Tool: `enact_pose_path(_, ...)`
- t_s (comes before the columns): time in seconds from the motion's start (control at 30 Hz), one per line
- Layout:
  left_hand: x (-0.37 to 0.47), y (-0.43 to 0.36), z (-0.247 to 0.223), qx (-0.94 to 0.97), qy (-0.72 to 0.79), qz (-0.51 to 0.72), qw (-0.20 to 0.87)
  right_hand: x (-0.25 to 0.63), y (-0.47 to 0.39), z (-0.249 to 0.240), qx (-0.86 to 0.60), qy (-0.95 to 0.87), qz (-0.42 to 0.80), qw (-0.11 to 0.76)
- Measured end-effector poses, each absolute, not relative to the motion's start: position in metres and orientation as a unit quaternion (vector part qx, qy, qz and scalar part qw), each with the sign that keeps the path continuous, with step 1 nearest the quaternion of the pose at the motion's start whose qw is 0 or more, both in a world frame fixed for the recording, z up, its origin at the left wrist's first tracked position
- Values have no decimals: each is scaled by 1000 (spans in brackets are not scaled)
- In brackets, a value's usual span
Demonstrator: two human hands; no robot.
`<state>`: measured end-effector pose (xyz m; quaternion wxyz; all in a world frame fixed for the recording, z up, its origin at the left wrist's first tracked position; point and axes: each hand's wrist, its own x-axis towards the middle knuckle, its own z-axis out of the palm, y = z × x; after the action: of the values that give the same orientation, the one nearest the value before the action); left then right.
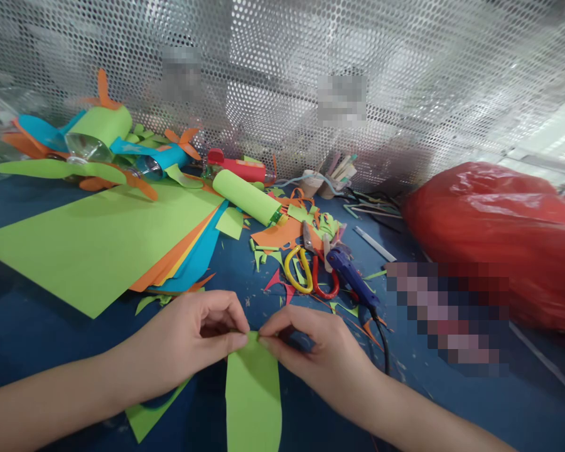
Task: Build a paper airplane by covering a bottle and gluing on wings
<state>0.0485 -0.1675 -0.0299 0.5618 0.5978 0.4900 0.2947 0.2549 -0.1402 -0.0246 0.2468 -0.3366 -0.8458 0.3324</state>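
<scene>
A long green paper strip (253, 402) runs down from between my hands to the bottom edge of the view. My left hand (183, 339) pinches its top left corner between thumb and fingers. On the opposite side, my right hand (315, 351) pinches the top right corner, fingertips close to those of the left. Under my left wrist lies a green paper offcut (145, 420) with a curved edge. Beyond my hands are scissors with yellow and red handles (299, 270) and a blue glue gun (353, 274) with a black cord.
Stacked coloured sheets (98, 238) lie at left, with paper-wrapped bottles and propellers behind. A green-wrapped bottle (247, 196) lies near paper scraps (282, 232). Cups (311, 183) of sticks stand by the perforated metal screen (273, 81). A red plastic bag (489, 232) fills the right side.
</scene>
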Motion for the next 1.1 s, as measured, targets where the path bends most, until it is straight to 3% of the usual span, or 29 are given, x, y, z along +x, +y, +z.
enact_pose_path(0.57, 47, -170, -36, 650, 471, 314, 507, 256, -139, -28, -303, -868, 269, 287)
enact_pose_path(1.1, 45, -169, -35, 690, 482, 318, 436, 256, -136, -28, -319, -857, 283, 288)
